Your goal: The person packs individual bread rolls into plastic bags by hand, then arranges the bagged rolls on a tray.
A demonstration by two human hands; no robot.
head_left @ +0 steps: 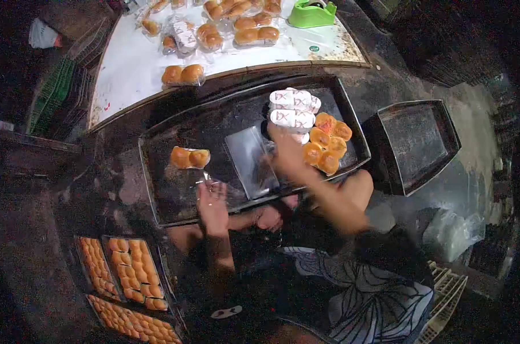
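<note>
My left hand (212, 209) is at the front left of a dark metal tray (214, 123), its fingers on a glinting clear plastic bag (217, 186). Just beyond it lies a pair of joined buns (189, 157) on a white liner. Smeared by motion, my right hand (282, 143) is beside stacked white printed paper liners (292, 119); its fingers are not distinct. Several joined, glossy buns (329, 143) sit to the right of the liners. A stack of flat clear bags (251, 160) lies between my hands.
A white table (134, 63) beyond the tray holds several bagged buns (257, 35) and a green tape dispenser (311, 14). Another dark tray (415, 143) stands at right. Trays of buns (137, 272) are at lower left, and a plastic crate (443, 301) at lower right.
</note>
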